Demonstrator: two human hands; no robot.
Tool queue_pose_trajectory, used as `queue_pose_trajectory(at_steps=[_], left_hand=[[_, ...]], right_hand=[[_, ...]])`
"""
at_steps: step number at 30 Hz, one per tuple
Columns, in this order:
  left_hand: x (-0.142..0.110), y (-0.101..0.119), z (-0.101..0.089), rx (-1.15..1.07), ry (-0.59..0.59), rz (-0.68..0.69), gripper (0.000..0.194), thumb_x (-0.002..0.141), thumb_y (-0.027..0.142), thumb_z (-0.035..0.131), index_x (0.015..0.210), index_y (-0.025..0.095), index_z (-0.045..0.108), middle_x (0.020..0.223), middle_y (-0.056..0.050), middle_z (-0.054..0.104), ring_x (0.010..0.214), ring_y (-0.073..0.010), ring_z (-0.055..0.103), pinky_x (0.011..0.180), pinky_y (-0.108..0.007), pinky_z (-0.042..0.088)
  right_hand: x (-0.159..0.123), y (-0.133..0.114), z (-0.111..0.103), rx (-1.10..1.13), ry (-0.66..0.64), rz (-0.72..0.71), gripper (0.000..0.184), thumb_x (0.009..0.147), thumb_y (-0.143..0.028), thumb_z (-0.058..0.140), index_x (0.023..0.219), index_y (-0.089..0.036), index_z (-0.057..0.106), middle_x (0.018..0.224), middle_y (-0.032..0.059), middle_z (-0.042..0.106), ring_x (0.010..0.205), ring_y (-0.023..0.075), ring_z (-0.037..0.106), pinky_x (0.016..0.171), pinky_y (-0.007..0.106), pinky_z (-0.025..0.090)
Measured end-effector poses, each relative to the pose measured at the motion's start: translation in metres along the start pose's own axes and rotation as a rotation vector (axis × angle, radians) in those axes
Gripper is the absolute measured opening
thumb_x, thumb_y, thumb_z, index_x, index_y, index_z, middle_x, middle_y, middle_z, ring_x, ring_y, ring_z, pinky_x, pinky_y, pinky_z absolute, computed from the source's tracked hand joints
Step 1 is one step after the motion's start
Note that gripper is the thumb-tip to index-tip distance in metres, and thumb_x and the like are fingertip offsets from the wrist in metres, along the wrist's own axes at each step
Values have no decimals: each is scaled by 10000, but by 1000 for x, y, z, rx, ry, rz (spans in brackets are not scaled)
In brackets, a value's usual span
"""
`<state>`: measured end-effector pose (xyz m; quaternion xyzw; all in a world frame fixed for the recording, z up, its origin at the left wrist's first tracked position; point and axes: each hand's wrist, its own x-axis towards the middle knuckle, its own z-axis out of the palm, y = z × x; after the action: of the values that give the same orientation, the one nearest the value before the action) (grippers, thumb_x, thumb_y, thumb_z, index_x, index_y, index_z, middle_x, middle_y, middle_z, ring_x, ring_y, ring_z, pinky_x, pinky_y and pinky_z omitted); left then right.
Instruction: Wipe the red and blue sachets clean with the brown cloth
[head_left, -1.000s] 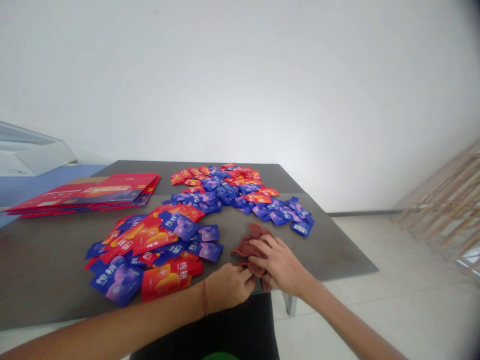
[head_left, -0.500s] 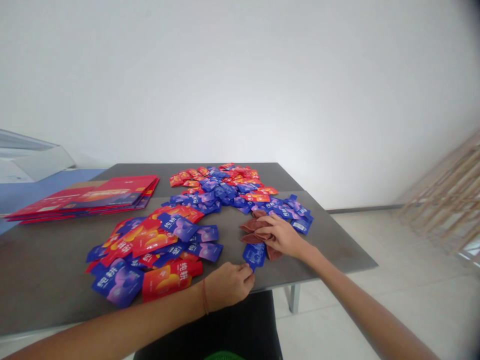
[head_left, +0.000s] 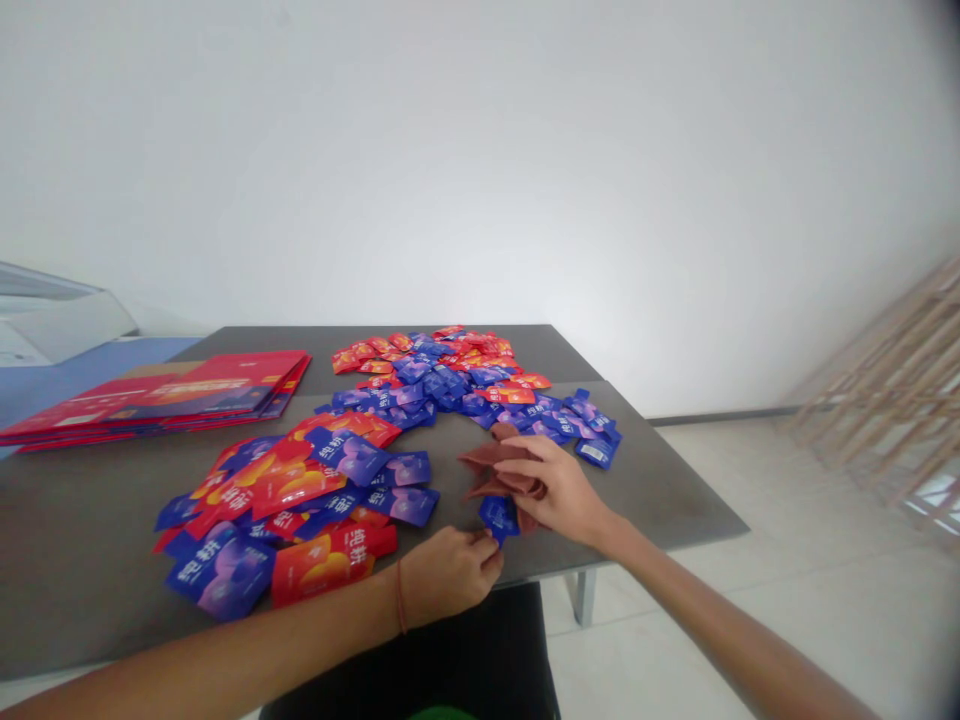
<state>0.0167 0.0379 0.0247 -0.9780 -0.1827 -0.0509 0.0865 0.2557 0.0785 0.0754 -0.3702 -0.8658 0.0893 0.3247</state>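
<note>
L hand (head_left: 446, 577): blue pkt (head_left: 499, 518); R hand (head_left: 559, 488): brown scraps (head_left: 495, 470)

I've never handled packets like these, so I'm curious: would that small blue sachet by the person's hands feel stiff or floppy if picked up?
The blue sachet is probably light and somewhat floppy, since it looks like a thin, flat pouch. Its glossy film may feel slippery between fingers. Being flat, it seems unlikely to roll, though it might slide on the grey tabletop.

Small blue sachet (head_left: 498, 518) against a crumpled reddish-brown pile (head_left: 489, 460)
</note>
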Motion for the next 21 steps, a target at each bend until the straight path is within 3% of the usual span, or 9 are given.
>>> queue_pose_trajectory(at_steps=[4, 8, 14, 21], left_hand=[[2, 1, -2, -7, 29, -3, 203, 1031, 138, 515, 1083, 122, 710, 958, -119, 714, 835, -237, 705, 673, -336, 589], [3, 2, 0, -15, 28, -15, 194, 1036, 156, 520, 1034, 134, 712, 940, -107, 711, 823, -234, 703, 677, -338, 589], [1, 1, 4, -32, -20, -27, 183, 1036, 169, 530, 1114, 128, 690, 1031, -132, 719, 873, -233, 717, 631, -304, 587], [1, 0, -1, -23, -36, -24, 171, 1033, 155, 543, 1131, 114, 677, 1080, -131, 721, 934, -243, 733, 609, -316, 593]], right_hand=[[-12, -18, 15, -113, -185, -12, 484, 843, -178, 713, 1306, -317, 745, 1478, 67, 628, 1308, 299, 564, 1105, 481, 471], [-17, -14, 20, -160, -261, -68, 475, 839, -201, 731, 1299, -316, 746, 1518, 59, 597, 1332, 308, 526, 1132, 500, 438], [-11, 29, 12, -15, -138, -51, 406, 901, -149, 675, 1268, -297, 763, 1445, 92, 643, 1305, 285, 572, 1102, 490, 486], [-3, 59, 18, 354, 127, 202, 287, 802, -215, 763, 1081, -242, 822, 1296, 106, 722, 1243, 290, 655, 1125, 498, 470]])
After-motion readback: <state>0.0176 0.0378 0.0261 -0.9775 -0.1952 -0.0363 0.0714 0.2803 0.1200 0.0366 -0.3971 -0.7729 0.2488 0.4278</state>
